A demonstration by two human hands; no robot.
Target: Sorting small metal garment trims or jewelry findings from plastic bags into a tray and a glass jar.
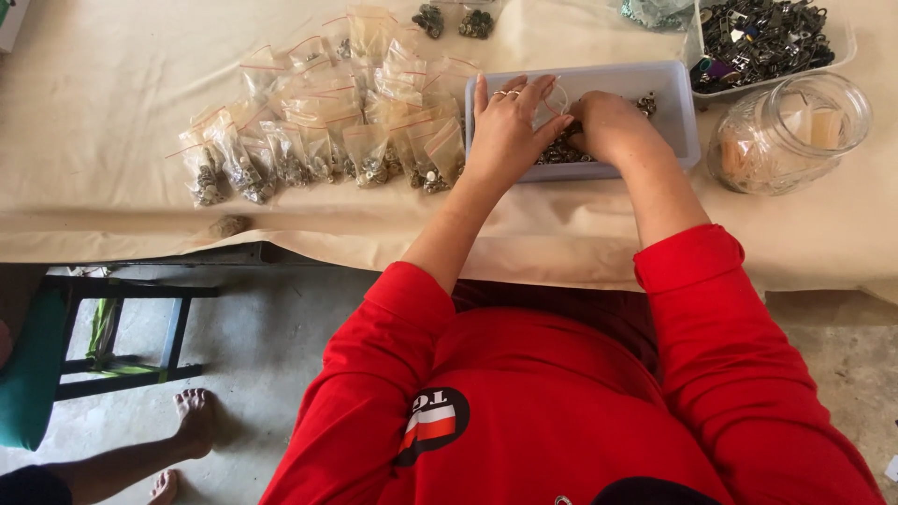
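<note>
Two hands in grey tray (672, 103), left hand (506, 126) gripping clear bag (556, 97), right hand (608, 123) closed, filled bags (318, 140) beside

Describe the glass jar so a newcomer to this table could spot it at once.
Start at the cloth-covered table and find the shallow grey tray where both hands work. Just right of it lies the glass jar, tipped on its side. It is the only clear, round container; the tray and the white tub behind it are opaque.
</note>
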